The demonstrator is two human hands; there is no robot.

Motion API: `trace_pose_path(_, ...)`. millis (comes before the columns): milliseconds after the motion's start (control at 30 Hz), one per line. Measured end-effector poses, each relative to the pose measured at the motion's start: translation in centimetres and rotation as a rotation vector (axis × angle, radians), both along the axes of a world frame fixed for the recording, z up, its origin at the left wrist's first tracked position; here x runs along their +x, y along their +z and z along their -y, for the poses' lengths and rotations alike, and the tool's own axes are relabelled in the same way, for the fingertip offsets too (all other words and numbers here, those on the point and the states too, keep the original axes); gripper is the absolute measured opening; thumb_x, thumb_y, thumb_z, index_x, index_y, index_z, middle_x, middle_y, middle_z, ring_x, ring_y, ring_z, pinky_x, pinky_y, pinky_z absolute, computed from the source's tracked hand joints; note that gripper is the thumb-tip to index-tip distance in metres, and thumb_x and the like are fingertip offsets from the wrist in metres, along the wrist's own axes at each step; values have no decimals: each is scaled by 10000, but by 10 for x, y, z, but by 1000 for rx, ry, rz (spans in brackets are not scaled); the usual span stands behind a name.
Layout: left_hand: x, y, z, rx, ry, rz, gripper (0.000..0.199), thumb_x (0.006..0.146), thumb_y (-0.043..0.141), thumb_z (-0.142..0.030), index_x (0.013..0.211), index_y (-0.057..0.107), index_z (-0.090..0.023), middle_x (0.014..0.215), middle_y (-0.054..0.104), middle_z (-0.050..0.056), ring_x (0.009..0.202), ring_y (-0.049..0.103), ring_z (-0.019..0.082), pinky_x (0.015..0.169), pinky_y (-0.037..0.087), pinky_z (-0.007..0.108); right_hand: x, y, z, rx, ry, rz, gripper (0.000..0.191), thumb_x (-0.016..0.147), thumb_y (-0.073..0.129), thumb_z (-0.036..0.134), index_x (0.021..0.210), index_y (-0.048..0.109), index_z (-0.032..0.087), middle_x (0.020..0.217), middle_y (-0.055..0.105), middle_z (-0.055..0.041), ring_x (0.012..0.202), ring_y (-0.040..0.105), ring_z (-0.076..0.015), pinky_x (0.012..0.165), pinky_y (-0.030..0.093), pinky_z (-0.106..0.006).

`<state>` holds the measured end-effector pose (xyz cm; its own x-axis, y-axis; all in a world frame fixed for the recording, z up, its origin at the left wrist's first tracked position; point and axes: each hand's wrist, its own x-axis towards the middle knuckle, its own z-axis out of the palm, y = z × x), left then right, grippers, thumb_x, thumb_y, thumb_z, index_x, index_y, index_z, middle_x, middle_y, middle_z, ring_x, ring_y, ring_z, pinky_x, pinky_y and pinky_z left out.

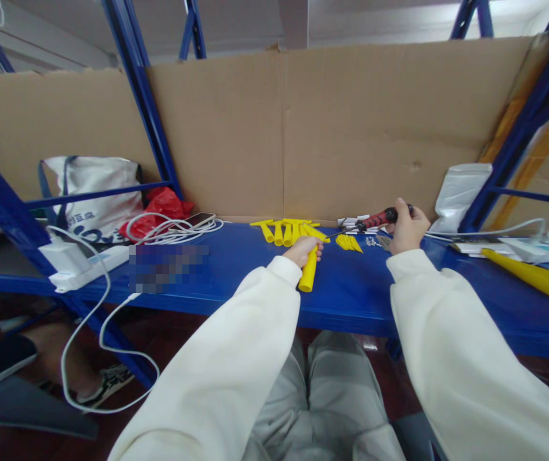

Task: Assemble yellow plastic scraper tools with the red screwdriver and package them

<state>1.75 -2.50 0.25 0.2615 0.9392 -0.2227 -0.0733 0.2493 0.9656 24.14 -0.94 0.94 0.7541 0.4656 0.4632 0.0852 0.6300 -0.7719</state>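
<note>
Two-handed tool work over a blue shelf surface (236, 256). The left hand (306, 248) is closed around the upper part of a yellow tubular handle (308, 275), its fingers curled with no visible opening; the handle's round, wider end projects below the fist, towards the wearer. The right hand (406, 225) is wrapped around the rear of a red-and-black screwdriver (375, 221), fingers folded over the grip. The slender shaft slants down towards the left hand; its tip is too small and too closely screened by the fingers to tell whether it touches the handle.

Technique, as judged from this posture: the left hand serves as the clamp, so a firm grip close to the working point would best resist twisting. The screwdriver is best brought into line with whatever it engages, since a slanted shaft tends to slip out of its seat. Pressure is best applied along the shaft, with turning from the right wrist in short, even strokes. The left fingertips lie near the tip's path and are safer set to one side of it; a slip would carry the tip towards them. Resting the handle's lower end on the shelf surface could add steadiness.

Surroundings: yellow T-shaped pieces (278, 234) lie in a row just beyond the left hand; a fan of flat yellow pieces (350, 242) lies between the two hands, near the screwdriver. A cardboard panel (351, 128) stands behind.
</note>
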Motion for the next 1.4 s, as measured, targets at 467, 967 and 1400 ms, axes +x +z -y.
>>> trace_pose_path(467, 0, 0, 1, -5, -24, 27, 219, 853, 482, -3, 771, 445, -203, 519, 411, -75, 421, 341, 61, 432, 271, 170, -2, 0, 2, 63, 34, 7, 441, 717, 801, 554, 695, 496, 237, 565, 434, 70, 427, 416, -99, 325, 322, -239)
trace_pose_path(967, 0, 1, 4, 0, -7, -6, 189, 840, 535, -13, 805, 486, -193, 531, 415, -73, 432, 339, 65, 432, 279, 177, -5, 2, 5, 16, 73, 35, 453, 728, 802, 564, 703, 485, 241, 546, 432, 84, 387, 400, -87, 307, 315, -234)
trace_pose_path(1400, -1, -2, 1, 14, 42, -15, 196, 843, 571, -27, 766, 497, -191, 559, 417, -62, 431, 349, 57, 420, 271, 177, -10, 4, 7, 50, 307, 38, 502, 688, 811, 639, 730, 500, 247, 505, 268, 123, 353, 322, -74, 315, 248, -230)
